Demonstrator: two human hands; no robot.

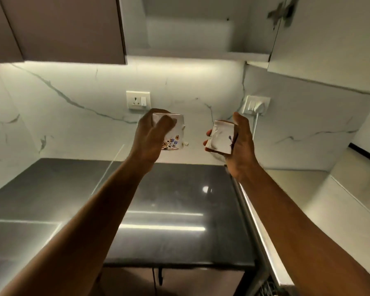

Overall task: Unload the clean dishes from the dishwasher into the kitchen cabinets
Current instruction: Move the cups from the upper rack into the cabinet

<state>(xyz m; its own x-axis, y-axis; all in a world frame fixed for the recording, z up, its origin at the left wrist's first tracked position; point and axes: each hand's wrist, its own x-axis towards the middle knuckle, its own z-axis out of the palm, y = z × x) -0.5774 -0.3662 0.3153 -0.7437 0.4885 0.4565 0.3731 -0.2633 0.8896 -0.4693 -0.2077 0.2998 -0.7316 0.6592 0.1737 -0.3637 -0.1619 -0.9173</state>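
My left hand [150,137] grips a white mug with a flower print [175,135], held up in front of the marble backsplash with its handle pointing right. In my right hand [239,144] is a second white mug [221,136] with a small blue mark, tilted, fingers wrapped round its side. Both mugs hang above the dark counter [179,201], a hand's width apart. Overhead an open wall cabinet [192,37] shows a pale shelf, and its door [325,37] is swung out to the right. At the bottom right corner a bit of the dishwasher rack [269,287] is visible.
A closed brown cabinet [58,28] hangs at upper left. Two wall sockets [137,100] [257,104] sit on the backsplash, the right one with a plug and cord. A steel surface [320,210] runs along the right side.
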